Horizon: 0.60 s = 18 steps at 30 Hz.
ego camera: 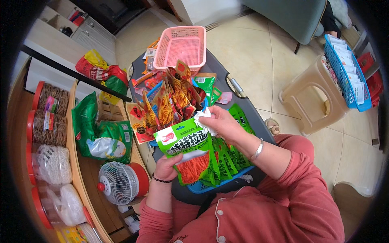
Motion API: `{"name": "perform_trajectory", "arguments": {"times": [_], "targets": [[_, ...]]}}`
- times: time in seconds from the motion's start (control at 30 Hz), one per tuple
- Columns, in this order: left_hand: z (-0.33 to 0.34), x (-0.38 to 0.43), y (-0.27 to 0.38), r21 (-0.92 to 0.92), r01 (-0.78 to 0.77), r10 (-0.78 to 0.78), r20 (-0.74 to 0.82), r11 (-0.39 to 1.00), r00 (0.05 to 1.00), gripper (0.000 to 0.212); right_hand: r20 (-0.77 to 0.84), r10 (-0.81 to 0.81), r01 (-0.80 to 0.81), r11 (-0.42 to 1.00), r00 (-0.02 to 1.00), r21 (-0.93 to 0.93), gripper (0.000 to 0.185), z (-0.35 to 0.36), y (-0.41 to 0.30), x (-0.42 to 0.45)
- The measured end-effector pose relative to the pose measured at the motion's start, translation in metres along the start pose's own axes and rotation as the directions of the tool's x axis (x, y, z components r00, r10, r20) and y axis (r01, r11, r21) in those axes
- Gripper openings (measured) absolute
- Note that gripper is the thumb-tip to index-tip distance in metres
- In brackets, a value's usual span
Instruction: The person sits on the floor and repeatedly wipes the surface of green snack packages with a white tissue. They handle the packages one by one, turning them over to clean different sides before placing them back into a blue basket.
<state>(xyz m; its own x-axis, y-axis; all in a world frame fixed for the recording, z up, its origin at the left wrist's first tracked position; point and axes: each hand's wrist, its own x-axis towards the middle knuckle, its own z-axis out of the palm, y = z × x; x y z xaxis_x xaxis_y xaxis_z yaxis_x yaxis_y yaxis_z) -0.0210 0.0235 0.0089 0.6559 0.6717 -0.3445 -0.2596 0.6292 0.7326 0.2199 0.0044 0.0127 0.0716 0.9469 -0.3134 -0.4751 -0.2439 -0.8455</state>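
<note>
My left hand [167, 167] grips the lower left edge of a green snack packet [192, 153], its thumb on the front. Orange-red strips show through the packet's clear window. In my right hand [223, 123] a crumpled white tissue [204, 119] is pinched against the packet's upper right corner. More green packets [226, 164] stand in a row behind it in a blue plastic basket [206, 187], partly hidden by the held one. Beyond them, brown-and-red snack packets [170, 103] stand upright in a second blue basket [155, 91].
A pink plastic basket [180, 29] sits at the far end of the dark folding table [247, 112]. On a beige stool [310, 97] at right is a blue basket [354, 101] of white packets. Left, shelves hold red-lidded jars [50, 129], a green bag [106, 141] and a small fan [118, 183].
</note>
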Motion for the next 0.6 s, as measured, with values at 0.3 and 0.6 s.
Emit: {"name": "perform_trajectory", "arguments": {"times": [0.3, 0.6], "targets": [[-0.014, 0.004, 0.012, -0.171, -0.077, 0.079, 0.003, 0.982, 0.997, 0.054, 0.157, 0.088, -0.058, 0.981, 0.984, -0.185, 0.019, -0.007, 0.038, -0.007], [-0.006, 0.005, 0.003, -0.055, -0.084, 0.083, -0.027, 0.995, 0.996, 0.045, 0.025, -0.330, 0.248, 0.657, 0.944, -0.712, 0.018, 0.000, 0.002, -0.013]]}}
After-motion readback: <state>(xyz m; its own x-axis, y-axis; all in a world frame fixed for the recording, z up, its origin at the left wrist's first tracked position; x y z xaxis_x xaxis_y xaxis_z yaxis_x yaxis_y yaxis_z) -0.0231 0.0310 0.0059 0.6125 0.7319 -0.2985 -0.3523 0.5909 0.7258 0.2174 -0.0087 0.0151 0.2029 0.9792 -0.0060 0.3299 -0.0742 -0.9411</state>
